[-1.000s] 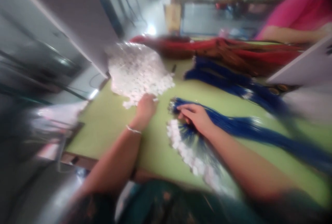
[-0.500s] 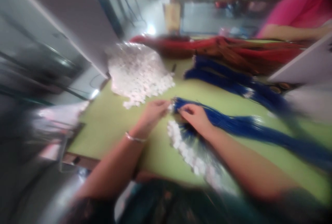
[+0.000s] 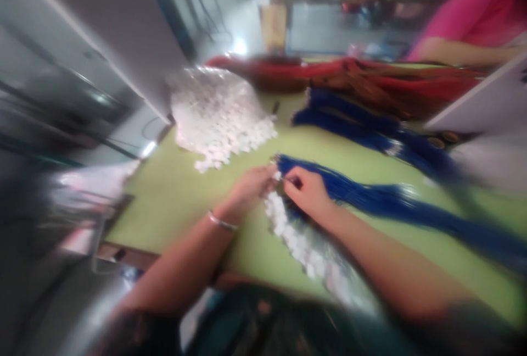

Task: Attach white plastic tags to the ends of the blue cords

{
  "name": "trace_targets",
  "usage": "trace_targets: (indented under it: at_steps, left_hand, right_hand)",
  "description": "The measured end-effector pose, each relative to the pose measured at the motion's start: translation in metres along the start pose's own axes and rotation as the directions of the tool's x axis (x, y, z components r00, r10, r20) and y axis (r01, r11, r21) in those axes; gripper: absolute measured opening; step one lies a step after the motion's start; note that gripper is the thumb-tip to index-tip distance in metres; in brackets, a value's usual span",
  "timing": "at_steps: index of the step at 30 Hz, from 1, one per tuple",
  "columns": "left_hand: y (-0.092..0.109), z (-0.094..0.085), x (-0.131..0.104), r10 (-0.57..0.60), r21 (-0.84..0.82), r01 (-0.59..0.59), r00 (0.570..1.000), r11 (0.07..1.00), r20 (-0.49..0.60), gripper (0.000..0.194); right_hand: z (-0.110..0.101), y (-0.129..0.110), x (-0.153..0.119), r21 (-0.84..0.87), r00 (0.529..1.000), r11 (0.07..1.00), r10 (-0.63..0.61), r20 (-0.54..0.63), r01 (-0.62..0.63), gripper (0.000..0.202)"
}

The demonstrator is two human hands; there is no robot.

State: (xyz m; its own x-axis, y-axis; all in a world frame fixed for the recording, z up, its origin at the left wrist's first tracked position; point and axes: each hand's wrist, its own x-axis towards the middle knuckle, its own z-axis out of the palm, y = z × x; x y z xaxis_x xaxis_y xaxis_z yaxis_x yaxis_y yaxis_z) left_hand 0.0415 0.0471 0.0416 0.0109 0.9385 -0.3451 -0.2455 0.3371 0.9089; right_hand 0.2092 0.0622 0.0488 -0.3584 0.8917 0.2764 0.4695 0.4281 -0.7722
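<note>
My left hand (image 3: pixel 252 187) is closed at the fingertips on a small white plastic connector (image 3: pixel 277 176). Right beside it, my right hand (image 3: pixel 308 191) pinches what looks like a thin blue wire, its end close to the connector; blur hides the exact contact. Behind both hands a long bundle of blue wires (image 3: pixel 370 196) stretches across the table to the right. Below my right hand lies a slanting row of white connectors (image 3: pixel 294 238) with wires attached, partly covered by my right forearm.
A clear plastic bag (image 3: pixel 206 84) spills a heap of loose white connectors (image 3: pixel 230 136) onto the green table (image 3: pixel 164 202). More blue wire bundles (image 3: pixel 349 125) and red and brown wires (image 3: pixel 329 73) lie farther back. A person in a pink sleeve (image 3: pixel 465 18) is at the upper right.
My left hand has shifted slightly right and down, and the white connector now shows between the hands. My right hand's fingers have curled in more. The bundles and heap stay put.
</note>
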Motion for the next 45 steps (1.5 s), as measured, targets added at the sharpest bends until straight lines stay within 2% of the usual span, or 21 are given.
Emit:
trace_targets:
  at_steps: [3, 6, 10, 13, 17, 23, 26, 28, 30, 31, 33, 34, 35, 36, 37, 39, 40, 41, 45]
  left_hand:
    - [0.000, 0.000, 0.000, 0.006, 0.048, -0.006, 1.000, 0.999, 0.001, 0.037]
    - [-0.001, 0.002, -0.002, 0.064, 0.117, -0.060, 0.998, 0.991, -0.030, 0.035]
    - [-0.004, 0.009, -0.004, 0.186, 0.264, -0.154, 0.977, 0.952, -0.100, 0.029]
    - [-0.006, 0.013, -0.005, 0.242, 0.319, -0.189, 0.961, 0.929, -0.134, 0.026]
    - [-0.007, 0.013, -0.007, 0.213, 0.324, -0.151, 0.963, 0.934, -0.167, 0.029]
    - [-0.008, 0.013, -0.005, 0.193, 0.351, -0.131, 0.970, 0.927, -0.149, 0.027]
    - [-0.008, 0.013, -0.005, 0.201, 0.401, -0.139, 0.973, 0.906, -0.116, 0.027]
    - [-0.007, 0.012, -0.008, 0.219, 0.458, -0.161, 0.973, 0.874, -0.075, 0.028]
    - [-0.004, 0.010, -0.013, 0.229, 0.539, -0.205, 0.973, 0.817, 0.023, 0.027]
    - [-0.001, 0.008, -0.015, 0.222, 0.579, -0.242, 0.969, 0.778, 0.107, 0.025]
    - [0.007, -0.001, -0.019, 0.198, 0.636, -0.335, 0.940, 0.695, 0.278, 0.022]
    - [0.012, -0.008, -0.020, 0.212, 0.663, -0.366, 0.929, 0.653, 0.305, 0.021]
    - [0.018, -0.016, -0.019, 0.256, 0.707, -0.371, 0.929, 0.603, 0.269, 0.021]
    - [0.023, -0.026, -0.017, 0.330, 0.767, -0.336, 0.928, 0.546, 0.172, 0.022]
    - [0.029, -0.038, -0.014, 0.430, 0.833, -0.258, 0.902, 0.489, 0.026, 0.022]
    - [0.038, -0.061, -0.006, 0.581, 0.922, -0.039, 0.786, 0.386, -0.210, 0.021]
    - [0.040, -0.072, -0.001, 0.607, 0.937, 0.018, 0.757, 0.349, -0.241, 0.022]
    - [0.041, -0.081, 0.003, 0.609, 0.953, 0.049, 0.758, 0.300, -0.231, 0.023]
    - [0.036, -0.099, 0.013, 0.544, 0.993, -0.006, 0.837, 0.117, -0.059, 0.026]
  right_hand:
    - [0.000, 0.000, -0.002, -0.149, 0.996, 0.985, -0.082, 0.041, 0.088, 0.009]
    - [0.000, -0.003, -0.003, -0.303, 0.984, 0.937, -0.148, 0.100, 0.172, 0.008]
    - [0.001, -0.004, -0.003, -0.366, 0.982, 0.916, -0.117, 0.150, 0.165, 0.009]
    - [0.001, -0.002, -0.001, -0.233, 0.994, 0.971, -0.039, 0.107, 0.063, 0.006]
    - [-0.004, 0.003, 0.003, -0.026, 0.993, 0.997, 0.075, 0.091, -0.073, 0.007]
    - [-0.005, 0.007, 0.006, 0.000, 0.982, 1.000, -0.020, 0.188, 0.020, 0.010]
    - [-0.005, 0.006, 0.007, 0.069, 0.983, 0.997, 0.024, 0.183, -0.037, 0.008]
    - [-0.007, 0.005, 0.009, 0.205, 0.984, 0.969, 0.111, 0.138, -0.138, 0.008]
    - [-0.008, 0.008, 0.012, 0.405, 0.964, 0.875, 0.241, 0.112, -0.265, 0.014]
    - [-0.008, 0.010, 0.014, 0.500, 0.945, 0.804, 0.299, 0.130, -0.323, 0.018]
    - [-0.008, 0.015, 0.016, 0.626, 0.911, 0.668, 0.356, 0.206, -0.402, 0.024]
    - [-0.008, 0.018, 0.016, 0.662, 0.904, 0.621, 0.354, 0.241, -0.419, 0.025]
    - [-0.008, 0.020, 0.016, 0.687, 0.901, 0.589, 0.339, 0.270, -0.427, 0.024]
    - [-0.008, 0.022, 0.017, 0.706, 0.902, 0.565, 0.318, 0.292, -0.428, 0.024]
    - [-0.008, 0.023, 0.016, 0.725, 0.903, 0.542, 0.299, 0.307, -0.426, 0.022]
    - [-0.008, 0.025, 0.016, 0.755, 0.906, 0.502, 0.272, 0.325, -0.421, 0.022]
    - [-0.008, 0.024, 0.016, 0.760, 0.907, 0.496, 0.268, 0.326, -0.420, 0.022]
    - [-0.007, 0.024, 0.016, 0.757, 0.908, 0.504, 0.269, 0.321, -0.417, 0.022]
    - [-0.006, 0.019, 0.014, 0.683, 0.908, 0.598, 0.290, 0.303, -0.419, 0.021]
